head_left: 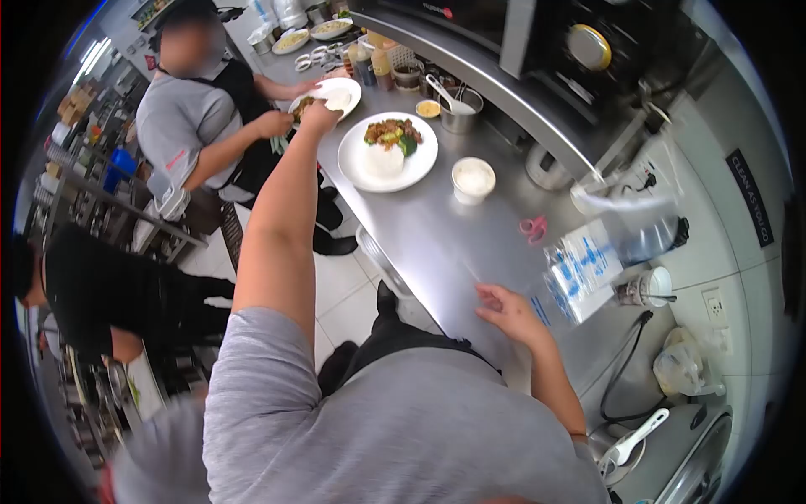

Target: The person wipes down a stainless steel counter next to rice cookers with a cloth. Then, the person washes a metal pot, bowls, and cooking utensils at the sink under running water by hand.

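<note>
My left arm reaches far out to the plate (352, 87) that a co-worker stands at. My left hand (321, 116) is over the plate's near edge, beside the brown food, with its fingers curled; what they hold, if anything, is hidden. A white mound, apparently rice, lies on that plate. The co-worker's hand (274, 124) is just left of mine. Low over the steel counter, my right hand (508, 311) is open and holds nothing. Closer to me stands a second white plate (348, 165) with rice (384, 161) and a meat and broccoli dish (395, 134).
A white tub (473, 180), pink scissors (533, 228) and printed plastic bags (583, 262) are on the steel counter (432, 244). A metal pot (461, 113) with a white ladle stands behind the plate. An overhead appliance (537, 92) juts out above. Another person (117, 286) is at left.
</note>
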Demonstrator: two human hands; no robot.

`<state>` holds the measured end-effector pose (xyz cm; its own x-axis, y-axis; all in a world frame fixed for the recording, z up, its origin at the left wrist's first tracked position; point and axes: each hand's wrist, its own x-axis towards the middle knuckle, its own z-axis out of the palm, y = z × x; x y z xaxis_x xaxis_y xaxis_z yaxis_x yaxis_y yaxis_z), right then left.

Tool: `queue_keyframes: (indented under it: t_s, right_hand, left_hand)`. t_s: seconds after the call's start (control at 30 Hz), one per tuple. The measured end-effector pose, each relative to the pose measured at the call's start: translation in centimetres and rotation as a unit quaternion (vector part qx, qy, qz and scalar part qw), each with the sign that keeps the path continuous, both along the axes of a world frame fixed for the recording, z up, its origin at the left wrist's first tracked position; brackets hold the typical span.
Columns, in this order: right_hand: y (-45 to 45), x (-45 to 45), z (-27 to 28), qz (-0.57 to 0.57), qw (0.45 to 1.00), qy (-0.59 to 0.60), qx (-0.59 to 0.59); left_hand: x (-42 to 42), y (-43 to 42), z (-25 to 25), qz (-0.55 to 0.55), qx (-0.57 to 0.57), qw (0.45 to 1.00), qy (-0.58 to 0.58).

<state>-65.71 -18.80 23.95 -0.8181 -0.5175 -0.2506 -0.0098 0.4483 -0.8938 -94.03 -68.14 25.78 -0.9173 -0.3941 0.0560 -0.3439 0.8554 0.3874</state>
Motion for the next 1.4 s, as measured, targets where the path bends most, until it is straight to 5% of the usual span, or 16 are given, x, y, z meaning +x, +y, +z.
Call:
queue_keyframes:
  t_s: [0.1, 0.3, 0.53, 0.57, 0.87, 0.97, 1.0, 1.07, 1.1, 1.13, 1.23, 1.3, 1.4]
  right_hand:
    - [-1.7, -2.2, -1.5, -0.095, 0.995, -0.015, 0.005]
    - [-7.6, -5.5, -1.4, -0.276, 0.957, -0.05, 0.073]
    - [-13.5, -4.9, -0.7, -0.31, 0.922, -0.085, 0.213]
    - [-13.5, -4.6, -1.1, -0.308, 0.92, -0.068, 0.232]
    - [-16.9, -8.4, 2.1, -0.357, 0.897, -0.058, 0.254]
    - [-18.7, -8.9, 3.8, -0.356, 0.898, -0.092, 0.243]
    - [-18.8, -9.0, 4.4, -0.344, 0.9, -0.095, 0.248]
    - [-19.3, -8.6, 5.1, -0.339, 0.904, -0.094, 0.242]
    - [-19.5, -8.4, 5.4, -0.343, 0.906, -0.087, 0.234]
    - [-19.9, -8.3, 5.5, -0.344, 0.909, -0.079, 0.222]
    - [-19.8, -7.8, 5.7, -0.331, 0.918, -0.039, 0.216]
    - [-19.9, -7.2, 5.5, -0.339, 0.926, -0.024, 0.167]
    - [-19.2, -6.2, 4.4, -0.333, 0.942, -0.031, 0.023]
  left_hand:
    - [-6.0, -2.5, 0.7, 0.043, -0.003, 0.999, -0.031]
    - [-18.9, -9.8, -1.4, -0.139, -0.164, 0.976, -0.025]
    - [-34.1, -21.1, -11.8, -0.173, -0.097, 0.98, 0.007]
    - [-39.7, -25.4, -17.8, -0.248, -0.183, 0.951, -0.023]
    - [-38.3, -19.1, -19.5, -0.314, -0.293, 0.894, -0.127]
    - [-35.9, -17.2, -18.7, -0.37, -0.376, 0.837, -0.146]
    - [-34.6, -16.1, -17.8, -0.407, -0.429, 0.792, -0.152]
    - [-31.4, -12.8, -16.3, -0.514, -0.578, 0.62, -0.132]
    - [-29.5, -11.0, -15.5, -0.535, -0.598, 0.588, -0.104]
    - [-27.2, -9.3, -14.7, -0.538, -0.597, 0.589, -0.079]
    - [-20.6, -5.6, -12.7, -0.372, -0.289, 0.882, -0.007]
    - [-19.0, -6.3, -15.0, -0.374, -0.205, 0.904, -0.012]
    - [-12.4, -7.0, -12.2, -0.433, -0.141, 0.89, 0.023]
